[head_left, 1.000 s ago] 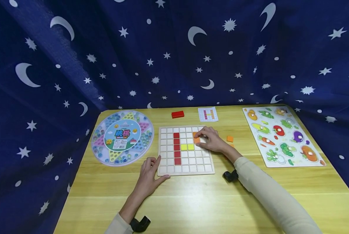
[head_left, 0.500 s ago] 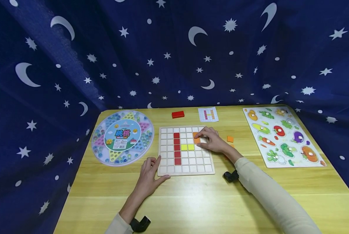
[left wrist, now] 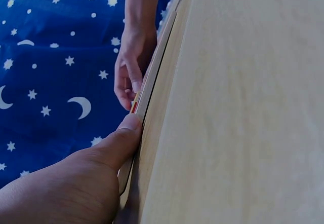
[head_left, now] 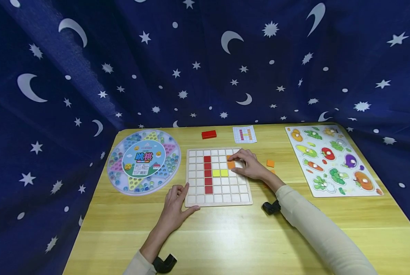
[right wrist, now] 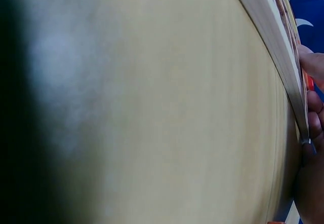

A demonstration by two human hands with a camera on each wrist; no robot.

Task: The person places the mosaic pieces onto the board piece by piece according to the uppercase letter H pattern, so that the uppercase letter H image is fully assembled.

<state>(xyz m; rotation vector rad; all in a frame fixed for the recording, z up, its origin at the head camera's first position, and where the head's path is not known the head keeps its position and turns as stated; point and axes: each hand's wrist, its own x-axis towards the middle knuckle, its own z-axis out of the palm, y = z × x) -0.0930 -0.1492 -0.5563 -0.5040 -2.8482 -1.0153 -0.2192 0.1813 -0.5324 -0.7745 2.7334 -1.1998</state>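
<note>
A wooden grid board point(head_left: 217, 198) lies in the middle of the table, with a column of red tiles point(head_left: 208, 173) and two yellow tiles point(head_left: 220, 173) in its cells. My left hand point(head_left: 174, 208) rests at the board's near left corner; its thumb and forefinger touch the edges. In the left wrist view the thumb point(left wrist: 114, 145) presses against the board's rim. My right hand point(head_left: 249, 164) is over the board's upper right and pinches an orange tile point(head_left: 230, 165) between thumb and forefinger. Another orange tile point(head_left: 229, 157) shows above it, partly covered by the forefinger.
Loose orange tiles point(head_left: 270, 163) lie right of the board, partly hidden by the right arm. Behind it are a red block point(head_left: 209, 134) and a pattern card point(head_left: 244, 134). A round marble game point(head_left: 144, 162) stands left, a vegetable puzzle point(head_left: 333, 160) right.
The right forefinger has shifted slightly at the orange tiles, and the gap between it and the thumb shows one tile more plainly. The left hand and the board stay put.
</note>
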